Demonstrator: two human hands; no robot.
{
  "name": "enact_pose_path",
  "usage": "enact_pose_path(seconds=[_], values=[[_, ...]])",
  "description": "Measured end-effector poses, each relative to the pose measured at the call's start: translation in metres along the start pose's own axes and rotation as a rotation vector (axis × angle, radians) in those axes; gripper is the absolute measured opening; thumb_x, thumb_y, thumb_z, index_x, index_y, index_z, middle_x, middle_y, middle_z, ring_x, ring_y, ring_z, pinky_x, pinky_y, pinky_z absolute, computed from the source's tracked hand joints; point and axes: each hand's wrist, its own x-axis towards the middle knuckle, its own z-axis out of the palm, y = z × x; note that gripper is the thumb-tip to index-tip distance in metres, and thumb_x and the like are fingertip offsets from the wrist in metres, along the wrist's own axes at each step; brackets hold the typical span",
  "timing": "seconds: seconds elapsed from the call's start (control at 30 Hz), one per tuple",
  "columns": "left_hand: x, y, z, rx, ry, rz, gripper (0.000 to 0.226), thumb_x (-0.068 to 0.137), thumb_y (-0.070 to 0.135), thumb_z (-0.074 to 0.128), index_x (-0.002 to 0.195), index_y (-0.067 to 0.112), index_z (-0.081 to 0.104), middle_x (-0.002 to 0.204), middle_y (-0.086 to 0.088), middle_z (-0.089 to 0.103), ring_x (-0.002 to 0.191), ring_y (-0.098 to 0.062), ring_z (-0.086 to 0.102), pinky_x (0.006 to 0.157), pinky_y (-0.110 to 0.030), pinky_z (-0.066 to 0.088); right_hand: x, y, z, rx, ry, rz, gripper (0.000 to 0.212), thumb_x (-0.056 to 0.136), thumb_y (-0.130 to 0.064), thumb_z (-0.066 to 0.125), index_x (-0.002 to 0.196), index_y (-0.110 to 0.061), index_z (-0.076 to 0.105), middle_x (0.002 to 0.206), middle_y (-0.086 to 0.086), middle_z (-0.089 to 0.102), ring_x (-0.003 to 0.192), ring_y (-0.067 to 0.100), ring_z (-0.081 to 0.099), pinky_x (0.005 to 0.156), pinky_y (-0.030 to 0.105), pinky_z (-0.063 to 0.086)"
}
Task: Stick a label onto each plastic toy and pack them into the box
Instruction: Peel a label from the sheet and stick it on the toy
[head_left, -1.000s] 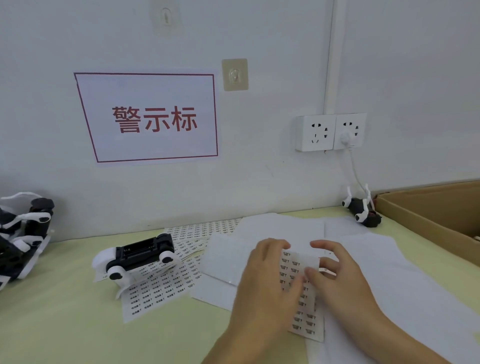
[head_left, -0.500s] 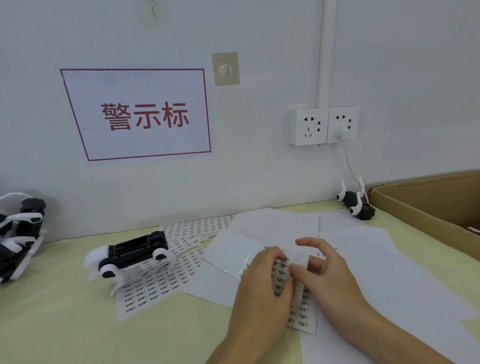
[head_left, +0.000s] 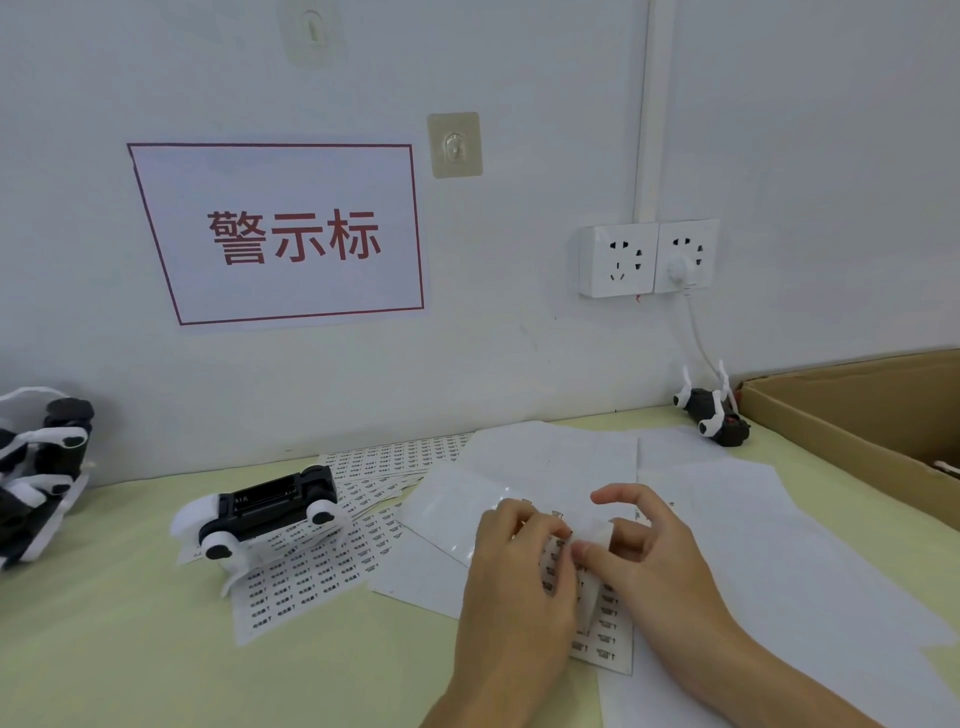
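Observation:
A sheet of small printed labels (head_left: 605, 631) lies on the table right in front of me. My left hand (head_left: 519, 582) presses flat on that sheet. My right hand (head_left: 649, 561) pinches a white strip that curls up off the sheet between thumb and forefinger. A black and white plastic toy car (head_left: 265, 512) lies upside down to the left, on other label sheets (head_left: 296, 582). Another small black and white toy (head_left: 714, 415) sits by the wall at the right. The cardboard box (head_left: 852, 415) stands open at the far right.
Several black and white toys (head_left: 36, 467) are piled at the left edge. Blank white backing sheets (head_left: 779, 545) cover the table's right half. A double wall socket (head_left: 649, 258) with a plugged white cable hangs above the small toy.
My right hand has peeled the white strip further up and drawn it toward my left hand. My left hand still holds the sheet down.

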Motion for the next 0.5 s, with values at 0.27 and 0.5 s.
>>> enact_pose_path(seconds=[0.27, 0.5], values=[[-0.0014, 0.0017, -0.0003, 0.040, 0.025, 0.002, 0.013, 0.098, 0.020, 0.059, 0.101, 0.021, 0.072, 0.097, 0.015, 0.060, 0.093, -0.001, 0.054, 0.083, -0.017, 0.044, -0.0009, 0.0027, 0.0003, -0.053, 0.042, -0.028, 0.038, 0.082, -0.008, 0.074, 0.104, -0.032, 0.056, 0.053, 0.000, 0.043, 0.049, 0.012, 0.042, 0.048, 0.015, 0.041], [-0.0005, 0.0029, 0.0001, 0.051, 0.027, -0.004, 0.012, 0.099, 0.021, 0.057, 0.099, 0.020, 0.069, 0.097, 0.014, 0.059, 0.090, -0.001, 0.053, 0.080, -0.017, 0.043, -0.0018, 0.0031, -0.0002, -0.065, 0.027, -0.063, 0.041, 0.082, -0.006, 0.075, 0.107, -0.032, 0.056, 0.050, -0.003, 0.045, 0.047, 0.011, 0.040, 0.047, 0.016, 0.039]])
